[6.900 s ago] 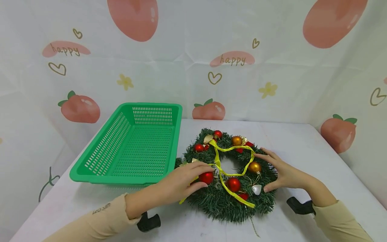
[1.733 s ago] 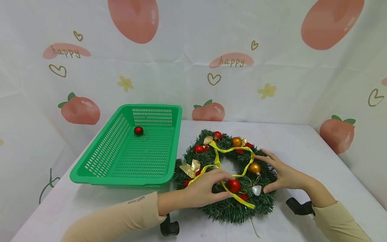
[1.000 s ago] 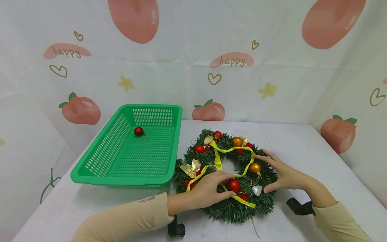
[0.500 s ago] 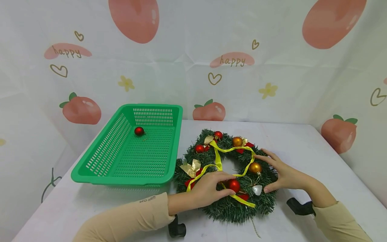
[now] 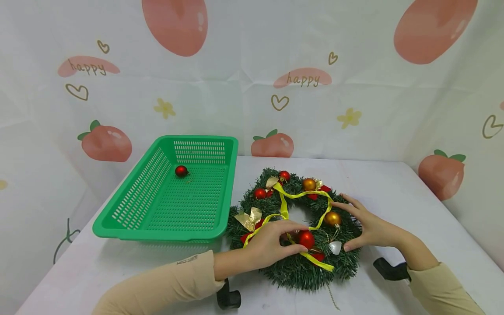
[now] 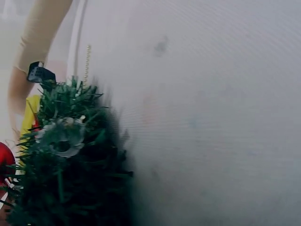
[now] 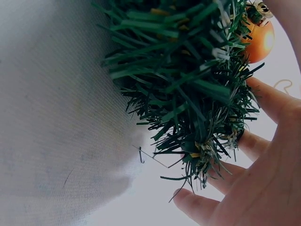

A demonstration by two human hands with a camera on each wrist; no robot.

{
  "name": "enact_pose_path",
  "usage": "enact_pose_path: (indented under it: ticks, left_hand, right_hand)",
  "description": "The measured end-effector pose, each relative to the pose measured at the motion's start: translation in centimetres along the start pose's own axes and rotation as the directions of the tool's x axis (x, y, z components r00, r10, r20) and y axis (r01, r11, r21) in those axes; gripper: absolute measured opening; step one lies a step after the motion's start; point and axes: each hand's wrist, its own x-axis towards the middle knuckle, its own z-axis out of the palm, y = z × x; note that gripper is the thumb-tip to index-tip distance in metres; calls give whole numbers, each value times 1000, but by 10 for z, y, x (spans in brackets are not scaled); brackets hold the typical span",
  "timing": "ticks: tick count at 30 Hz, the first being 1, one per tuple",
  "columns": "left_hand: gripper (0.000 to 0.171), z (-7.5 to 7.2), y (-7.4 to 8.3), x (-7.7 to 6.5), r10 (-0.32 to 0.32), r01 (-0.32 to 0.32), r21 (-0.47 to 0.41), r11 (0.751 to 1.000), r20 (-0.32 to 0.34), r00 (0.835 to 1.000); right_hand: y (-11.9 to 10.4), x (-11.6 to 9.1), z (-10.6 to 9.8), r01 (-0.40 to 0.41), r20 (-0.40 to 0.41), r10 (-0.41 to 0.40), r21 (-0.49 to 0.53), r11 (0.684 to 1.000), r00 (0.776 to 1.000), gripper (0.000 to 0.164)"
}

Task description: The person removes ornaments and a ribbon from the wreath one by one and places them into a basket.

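Observation:
A green Christmas wreath [image 5: 303, 273] lies on the table, trimmed with baubles, gold leaves and a yellow ribbon [image 5: 284, 205]. My left hand [image 5: 271, 245] pinches a red bauble [image 5: 306, 239] at its front between thumb and fingers. In the left wrist view part of a red bauble [image 6: 5, 162] shows at the left edge. My right hand [image 5: 372, 227] grips the wreath's right side, near an orange-gold bauble [image 5: 332, 218]; in the right wrist view its fingers [image 7: 197, 205] touch the outer needles. Another red bauble [image 5: 181, 171] lies inside the green basket [image 5: 161, 234].
The basket stands left of the wreath on the white table [image 5: 378, 183]. Further baubles on the wreath are a red one [image 5: 260, 193] and a gold one [image 5: 309, 184]. A printed cloth [image 5: 220, 87] hangs behind the table. A bead string [image 5: 332, 297] trails from the wreath's front.
Since the earliest frame, a red bauble has left the wreath's left side and one lies in the basket. My left hand has moved right to another red bauble, which has lately shifted slightly. Right hand unchanged.

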Motion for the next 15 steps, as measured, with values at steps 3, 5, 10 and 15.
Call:
enact_pose_path:
  ticks: [3,5,10,15]
  left_hand:
    - [43,-3,4,0,10,-10,-21,1000,1,1000]
    - [43,-6,7,-1,24,-24,-29,999,0,1000]
    - [41,-13,12,-4,67,-68,-35,997,-19,998]
    - [40,-21,15,-8,71,-73,-44,996,-38,997]
  right_hand:
    - [0,0,0,-1,-2,1,-1,1000,1000,99]
    - [1,-1,1,-1,-3,1,-4,1000,1000,100]
    - [1,0,1,5,-6,-5,-6,1000,1000,100]
    - [1,0,0,8,-5,-8,-9,1000,1000,100]
